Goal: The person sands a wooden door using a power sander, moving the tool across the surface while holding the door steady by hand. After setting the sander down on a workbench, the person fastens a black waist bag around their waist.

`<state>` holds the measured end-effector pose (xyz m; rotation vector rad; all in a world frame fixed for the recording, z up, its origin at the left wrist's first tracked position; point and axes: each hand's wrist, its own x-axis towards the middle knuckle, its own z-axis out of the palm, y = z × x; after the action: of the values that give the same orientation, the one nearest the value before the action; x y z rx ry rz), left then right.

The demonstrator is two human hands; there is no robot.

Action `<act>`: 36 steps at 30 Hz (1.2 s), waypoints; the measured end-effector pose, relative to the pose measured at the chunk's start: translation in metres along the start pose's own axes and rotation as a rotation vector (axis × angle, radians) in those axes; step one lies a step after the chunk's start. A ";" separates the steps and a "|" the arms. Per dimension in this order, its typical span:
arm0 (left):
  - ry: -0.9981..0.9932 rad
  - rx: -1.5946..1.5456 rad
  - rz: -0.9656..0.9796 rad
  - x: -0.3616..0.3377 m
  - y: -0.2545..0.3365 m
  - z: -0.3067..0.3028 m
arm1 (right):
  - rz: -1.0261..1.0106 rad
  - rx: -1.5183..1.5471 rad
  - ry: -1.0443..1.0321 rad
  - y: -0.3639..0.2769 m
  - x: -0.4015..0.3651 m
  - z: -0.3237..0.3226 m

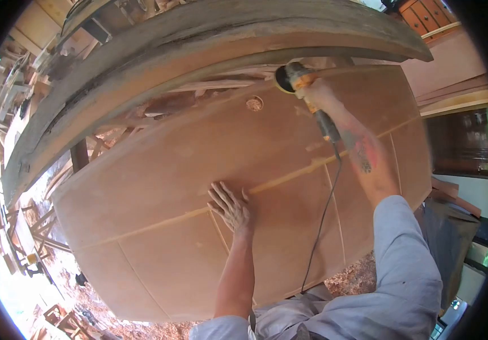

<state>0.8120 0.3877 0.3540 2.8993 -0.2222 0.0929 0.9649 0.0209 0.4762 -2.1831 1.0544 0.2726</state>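
Observation:
A large curved wooden panel (170,164) lies in front of me, dusty and brown, with a pale strip running along its length and thinner lines branching toward me. My right hand (319,95) is wrapped round an angle grinder (298,76), orange and black, whose disc sits at the panel's far edge. From the grinder's rear end a dark cord (324,209) trails down over the panel toward my body. Flat on the panel, fingers spread, rests my left hand (231,208), close to the pale strip and holding nothing. Beyond it, near the far edge, is a round hole (254,103) with shavings in it.
A thick curved timber beam (198,51) arches just past the panel's far side. Wood shavings (354,277) cover the floor on my side. A dark wooden cabinet (460,141) stands at the right, and wooden drawers (425,16) are at the back right.

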 end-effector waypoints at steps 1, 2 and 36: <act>-0.002 0.005 0.000 -0.002 0.002 -0.004 | 0.018 0.103 -0.122 -0.014 -0.017 0.007; -0.057 -0.030 -0.043 0.001 0.006 -0.010 | -0.156 0.110 -0.139 -0.023 -0.022 0.024; -0.107 0.032 -0.071 0.003 -0.001 -0.013 | -0.101 -0.011 0.216 0.087 0.065 -0.064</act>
<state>0.8141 0.3910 0.3667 2.9433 -0.1368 -0.0718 0.9348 -0.0987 0.4508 -2.3061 1.0556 -0.0040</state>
